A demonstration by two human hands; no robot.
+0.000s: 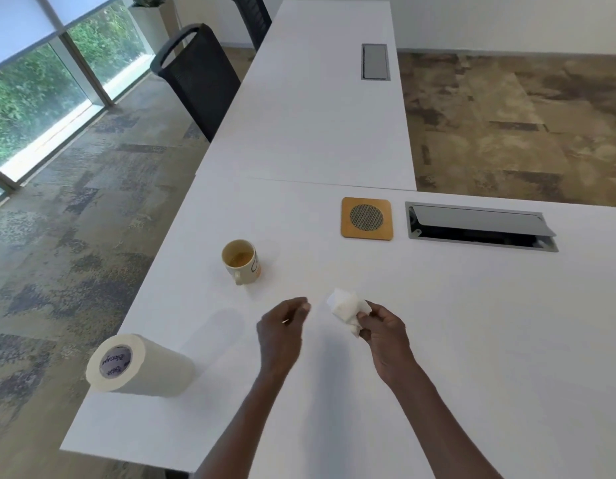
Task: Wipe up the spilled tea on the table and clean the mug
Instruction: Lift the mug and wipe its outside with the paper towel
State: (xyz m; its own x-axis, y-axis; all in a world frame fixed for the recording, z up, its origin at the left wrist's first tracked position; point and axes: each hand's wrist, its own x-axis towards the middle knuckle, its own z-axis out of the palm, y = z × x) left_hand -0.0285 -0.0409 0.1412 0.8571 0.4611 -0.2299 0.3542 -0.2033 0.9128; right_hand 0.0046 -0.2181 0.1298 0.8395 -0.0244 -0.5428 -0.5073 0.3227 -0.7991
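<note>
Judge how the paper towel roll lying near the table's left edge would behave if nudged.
The paper towel roll lies on its side beside the table edge, so it would probably roll, perhaps off. It looks full yet soft, so likely light and squashable under the fingers.

A square wooden coaster with a round mesh centre lies flat on the near white desk, just left of a grey cable hatch whose lid stands partly raised. A second hatch, its lid closed, sits in the far desk. Two black mesh-backed chairs, the nearer and the farther, stand along the left edge. Patterned carpet covers the floor. Windows at left show green foliage; a white planter stands near them.
</note>
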